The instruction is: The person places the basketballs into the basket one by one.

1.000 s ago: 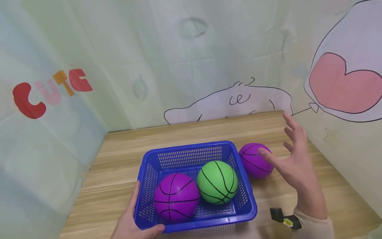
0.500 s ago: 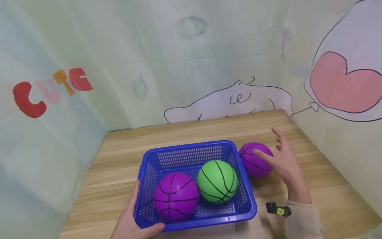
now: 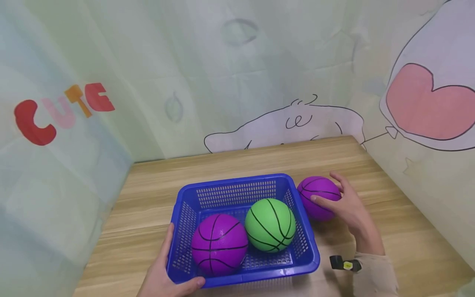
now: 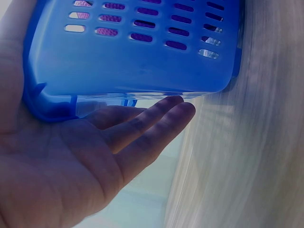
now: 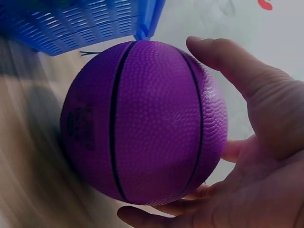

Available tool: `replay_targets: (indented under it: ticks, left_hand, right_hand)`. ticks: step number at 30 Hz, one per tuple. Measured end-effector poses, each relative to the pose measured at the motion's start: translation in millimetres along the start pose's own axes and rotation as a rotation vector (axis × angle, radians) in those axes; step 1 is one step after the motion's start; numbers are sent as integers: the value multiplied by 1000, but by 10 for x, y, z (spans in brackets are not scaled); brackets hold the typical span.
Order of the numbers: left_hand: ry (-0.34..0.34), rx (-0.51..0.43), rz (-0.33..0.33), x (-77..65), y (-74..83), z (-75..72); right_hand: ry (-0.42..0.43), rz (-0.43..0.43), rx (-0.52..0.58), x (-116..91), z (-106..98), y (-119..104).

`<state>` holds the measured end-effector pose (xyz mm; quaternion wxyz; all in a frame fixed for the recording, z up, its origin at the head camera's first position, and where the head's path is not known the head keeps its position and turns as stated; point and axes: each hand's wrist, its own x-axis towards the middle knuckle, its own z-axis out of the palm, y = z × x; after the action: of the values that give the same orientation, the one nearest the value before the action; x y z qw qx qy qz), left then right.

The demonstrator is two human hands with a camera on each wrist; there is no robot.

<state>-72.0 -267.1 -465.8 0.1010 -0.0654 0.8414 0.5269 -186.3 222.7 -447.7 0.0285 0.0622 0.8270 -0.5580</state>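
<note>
A blue plastic basket with slotted walls stands on the table, holding a purple ball and a green ball, both with black basketball lines. My left hand holds the basket's near left corner, thumb over the front rim and fingers along the left side. A second purple ball rests on the table just right of the basket. Around its right side my right hand is spread, thumb across the top and index finger lifted. In the right wrist view a gap shows between palm and ball.
The wood-grain table meets printed cloth walls at the back and both sides. A black band with a small device sits on the right wrist, close to the basket's right side.
My right hand has moved left and down to the purple ball outside the basket, and its fingers have closed in around it. The left hand, basket and balls have stayed in place.
</note>
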Motion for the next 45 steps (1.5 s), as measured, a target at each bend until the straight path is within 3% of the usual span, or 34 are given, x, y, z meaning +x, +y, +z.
replay_targets:
  ticks: [6,13,25,33,45]
  left_hand:
    - [3,20,16,-18,9,-11]
    - [24,71,113,-28,8,-5]
    - [15,57,76,-29,4,1]
    - [8,78,42,-36,23,-11]
    - [19,125,39,-49,67,-8]
  right_hand:
    - [-30,24,-10,15,68,68]
    - [-31,29,37,34,143,112]
    - [80,16,87,18,103,124]
    - [142,-53,104,-11,-28,-137]
    - [128,-183,262,-48,-92,-594]
